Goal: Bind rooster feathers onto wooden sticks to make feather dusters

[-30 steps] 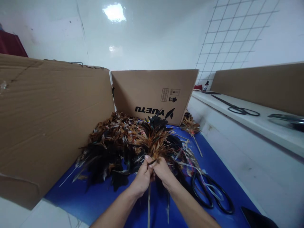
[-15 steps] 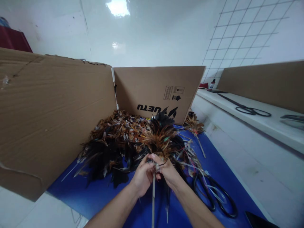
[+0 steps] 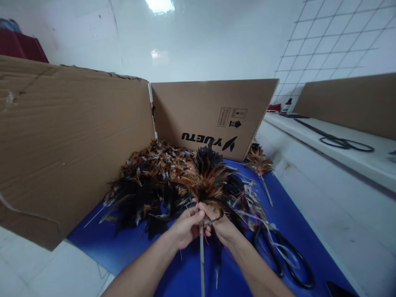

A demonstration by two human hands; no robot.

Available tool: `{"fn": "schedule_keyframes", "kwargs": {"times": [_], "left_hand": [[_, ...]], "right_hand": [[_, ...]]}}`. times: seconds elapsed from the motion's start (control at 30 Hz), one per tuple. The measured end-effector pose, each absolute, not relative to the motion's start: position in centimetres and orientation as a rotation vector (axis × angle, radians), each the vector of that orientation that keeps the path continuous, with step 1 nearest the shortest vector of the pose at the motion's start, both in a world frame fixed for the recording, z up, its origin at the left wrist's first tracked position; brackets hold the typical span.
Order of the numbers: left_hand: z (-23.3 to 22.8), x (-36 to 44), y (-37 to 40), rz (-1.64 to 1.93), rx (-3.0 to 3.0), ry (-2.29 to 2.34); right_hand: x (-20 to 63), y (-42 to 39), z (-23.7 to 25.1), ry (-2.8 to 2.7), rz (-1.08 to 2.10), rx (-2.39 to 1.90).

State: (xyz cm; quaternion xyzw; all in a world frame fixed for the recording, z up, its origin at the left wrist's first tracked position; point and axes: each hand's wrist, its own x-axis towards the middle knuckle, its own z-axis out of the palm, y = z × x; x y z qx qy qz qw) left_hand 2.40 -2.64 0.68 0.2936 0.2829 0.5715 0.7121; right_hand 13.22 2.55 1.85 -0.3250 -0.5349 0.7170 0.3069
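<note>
Your left hand (image 3: 185, 226) and right hand (image 3: 222, 225) meet at center, both clamped on feather bundle (image 3: 208, 185) where stick (image 3: 202, 264) enters it. Stick long axis runs from hands back toward you; feathers fan away toward cardboard box (image 3: 213, 115). Hands touching, equally near. Loose feather pile (image 3: 145, 181) left, on blue mat (image 3: 287, 218). Black scissors (image 3: 287, 260) just right of right hand.
</note>
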Motion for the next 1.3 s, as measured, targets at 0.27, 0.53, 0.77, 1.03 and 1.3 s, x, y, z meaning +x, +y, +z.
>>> {"fn": "schedule_keyframes", "kwargs": {"times": [0.27,0.53,0.77,1.03,1.3], "left_hand": [[1.0,1.4,-3.0,1.114,0.674,0.479],[1.1,1.0,-2.9,0.961,0.544,0.405],[1.3,1.4,-3.1,0.980,0.646,0.535],[2.2,1.2,-3.1,0.871,0.505,0.500],[1.5,0.7,-2.8,0.759,0.345,0.370]], "right_hand": [[14.2,2.3,2.9,-1.441,2.098,-0.700],[14.9,2.7,2.8,-1.465,2.159,-0.695],[15.2,3.0,2.8,-1.480,2.272,-0.640],[15.0,2.9,2.8,-1.467,2.235,-0.554],[15.1,2.9,2.6,-1.490,2.272,-0.554]]}}
